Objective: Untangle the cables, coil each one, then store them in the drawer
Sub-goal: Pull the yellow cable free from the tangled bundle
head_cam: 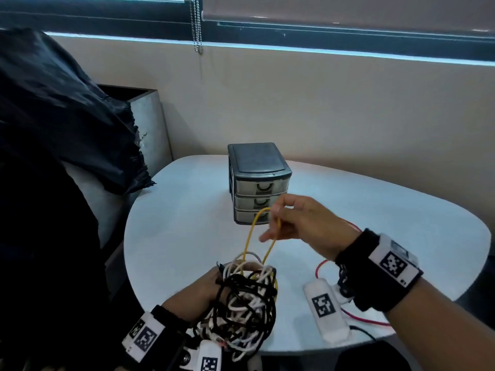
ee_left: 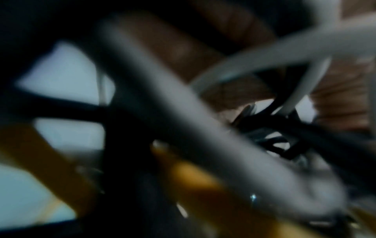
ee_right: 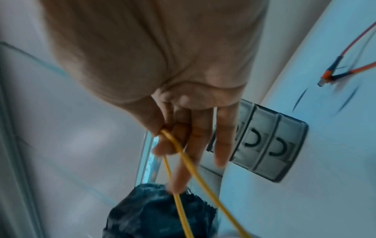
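Note:
A tangle of black, white and yellow cables (head_cam: 246,303) sits at the near edge of the white table (head_cam: 375,210), and my left hand (head_cam: 203,287) grips its left side. My right hand (head_cam: 281,218) is raised above it and pinches a loop of yellow cable (head_cam: 250,234) between thumb and forefinger; the right wrist view shows that yellow cable (ee_right: 179,149) running down from the pinch. A small grey three-drawer unit (head_cam: 257,183) stands behind, all drawers closed. The left wrist view is a blur of cables close up.
A red cable (head_cam: 356,317) lies on the table by my right wrist; its plug end (ee_right: 325,77) shows in the right wrist view. A black cloth (head_cam: 67,116) drapes over furniture at the left. A beaded blind chain (head_cam: 197,25) hangs at the window.

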Available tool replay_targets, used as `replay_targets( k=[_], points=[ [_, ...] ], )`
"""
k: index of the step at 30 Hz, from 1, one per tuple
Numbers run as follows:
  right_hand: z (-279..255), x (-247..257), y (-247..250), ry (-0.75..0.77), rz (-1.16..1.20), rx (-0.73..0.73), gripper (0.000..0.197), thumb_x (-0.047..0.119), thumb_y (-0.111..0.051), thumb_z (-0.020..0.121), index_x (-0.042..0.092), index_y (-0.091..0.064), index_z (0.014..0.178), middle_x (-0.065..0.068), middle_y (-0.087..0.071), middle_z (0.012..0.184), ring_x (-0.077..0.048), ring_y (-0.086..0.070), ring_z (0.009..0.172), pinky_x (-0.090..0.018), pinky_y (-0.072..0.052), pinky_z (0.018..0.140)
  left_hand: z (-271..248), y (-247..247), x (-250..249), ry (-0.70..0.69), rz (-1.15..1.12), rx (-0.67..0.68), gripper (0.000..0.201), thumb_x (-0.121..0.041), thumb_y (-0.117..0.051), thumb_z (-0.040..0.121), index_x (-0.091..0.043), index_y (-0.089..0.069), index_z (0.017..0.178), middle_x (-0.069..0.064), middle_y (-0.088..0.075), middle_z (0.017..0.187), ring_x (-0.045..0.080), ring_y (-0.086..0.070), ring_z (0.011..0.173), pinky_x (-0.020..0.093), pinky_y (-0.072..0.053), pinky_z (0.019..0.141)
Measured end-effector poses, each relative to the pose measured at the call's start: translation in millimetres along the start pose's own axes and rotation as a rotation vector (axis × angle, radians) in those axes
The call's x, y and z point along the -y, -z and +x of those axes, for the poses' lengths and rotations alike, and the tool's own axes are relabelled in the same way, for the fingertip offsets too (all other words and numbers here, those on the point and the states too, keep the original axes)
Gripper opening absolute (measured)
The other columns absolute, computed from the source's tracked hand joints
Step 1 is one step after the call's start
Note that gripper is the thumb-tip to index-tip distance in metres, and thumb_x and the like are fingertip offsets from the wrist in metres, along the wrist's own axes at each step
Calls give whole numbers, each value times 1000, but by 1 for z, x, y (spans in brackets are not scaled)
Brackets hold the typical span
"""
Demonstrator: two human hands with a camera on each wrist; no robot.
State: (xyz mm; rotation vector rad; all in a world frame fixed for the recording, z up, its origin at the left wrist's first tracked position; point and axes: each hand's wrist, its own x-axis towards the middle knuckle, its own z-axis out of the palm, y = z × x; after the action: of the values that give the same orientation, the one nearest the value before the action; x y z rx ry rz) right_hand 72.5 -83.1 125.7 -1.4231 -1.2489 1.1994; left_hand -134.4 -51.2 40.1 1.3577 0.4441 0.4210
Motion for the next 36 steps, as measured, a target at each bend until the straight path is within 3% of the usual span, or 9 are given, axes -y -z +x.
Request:
replay_targets(
  k=[3,6,9,12,19,25,29,33,36],
  points=[
    [-1,10,16,99,-229,-13,9,3,-66,90,6,-58,85,-3,-53,60,-19,-55,58,-42,-60,74,4,4,7,-15,36,-3,38,2,-56,79,-6,-67,115,2,-73,111,12,-67,106,22,-51,90],
    [4,6,22,268,-793,-234,19,4,-63,83,22,-59,80,5,-54,59,-17,-51,60,-36,-53,64,2,4,7,-32,16,-13,41,-2,-58,78,-22,-75,110,-2,-74,110,9,-67,106,20,-51,89],
    [7,2,16,216,-488,-429,8,22,-69,87,20,-65,81,-3,-69,73,-20,-65,68,-32,-51,67,5,5,5,-57,59,-21,49,1,-59,71,-15,-72,115,6,-72,115,19,-66,111,30,-51,95],
    [0,7,2,-127,-174,-138,42,46,-59,93,6,-70,87,-12,-72,70,-31,-73,75,-39,-55,79,8,11,9,-30,73,-34,56,-1,-64,67,-7,-67,122,17,-67,124,33,-62,120,42,-48,103],
    [1,23,19,200,-638,-488,59,58,-86,56,9,-53,61,14,-39,41,-7,-34,40,-14,-25,41,1,21,23,81,100,-94,62,7,-61,66,-3,-64,127,18,-67,126,34,-60,124,50,-45,107],
    [1,20,15,135,-373,-330,69,55,-85,59,-5,-54,73,-1,-46,52,-14,-46,47,-39,-47,51,3,33,22,108,129,-199,60,6,-57,63,-5,-68,121,19,-69,122,36,-63,118,49,-49,96],
    [0,30,19,158,-863,-509,64,77,-70,61,16,-52,62,13,-48,45,-7,-49,49,-28,-40,52,1,39,22,147,162,-202,60,2,-61,62,-11,-69,120,19,-70,120,40,-62,117,54,-47,100],
    [1,38,17,228,-1202,-691,64,83,-56,68,20,-49,62,8,-51,53,-15,-52,57,-29,-42,57,3,35,22,203,229,-221,54,-9,-68,56,-19,-72,109,7,-73,91,23,-66,75,26,-50,69],
    [6,33,20,269,-1182,-621,56,76,-61,71,21,-54,63,9,-47,53,-12,-47,57,-29,-34,54,5,37,26,234,271,-262,59,-19,-74,51,-28,-71,109,14,-76,96,38,-69,81,41,-56,76]
  ],
)
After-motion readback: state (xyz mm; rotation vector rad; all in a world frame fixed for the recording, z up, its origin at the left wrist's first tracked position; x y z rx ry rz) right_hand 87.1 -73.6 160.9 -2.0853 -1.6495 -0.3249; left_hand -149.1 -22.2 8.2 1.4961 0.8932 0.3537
